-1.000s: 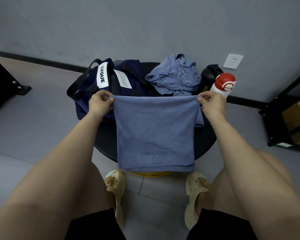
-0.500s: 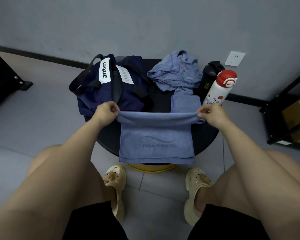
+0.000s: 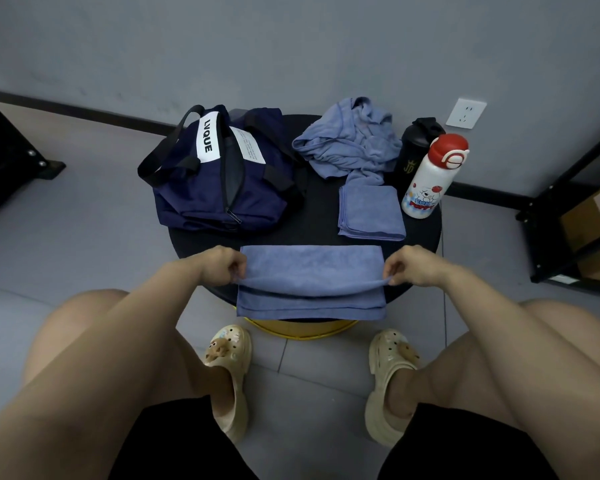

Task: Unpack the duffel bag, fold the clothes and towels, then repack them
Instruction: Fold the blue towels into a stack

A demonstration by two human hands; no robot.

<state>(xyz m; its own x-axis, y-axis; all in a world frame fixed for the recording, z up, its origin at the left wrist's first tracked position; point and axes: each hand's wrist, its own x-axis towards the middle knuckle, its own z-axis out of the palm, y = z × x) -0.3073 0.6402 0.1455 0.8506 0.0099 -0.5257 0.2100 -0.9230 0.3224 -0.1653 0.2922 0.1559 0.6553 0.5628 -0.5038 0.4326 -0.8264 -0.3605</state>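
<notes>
Two hands pinch the same fold of the blue towel [image 3: 310, 282], the left hand [image 3: 219, 265] at its left end and the right hand [image 3: 411, 266] at its right end, each grip closed on cloth between thumb and curled fingers. That towel lies on the near edge of the round black desk [image 3: 319, 216], its long axis running left to right, straight across between the two grips, so neither hand is nearer; the held fold sits partway down the towel, with lower layers showing below it and overhanging the near rim of the desk. Judging by this, the next fold likely brings one end across to the other, along that long axis. Far of the towel is a strip of bare desk, then the folded small towel [image 3: 371, 211] at the far right, just beside the white bottle [image 3: 430, 178], with the black bottle [image 3: 414, 150] behind. The crumpled blue garment [image 3: 350, 140] lies at the far side, still unfolded. The navy duffel bag [image 3: 219, 174] fills the far left, unzipped, apart from the towel. Room to the left and right of the hands is open past the rim.
</notes>
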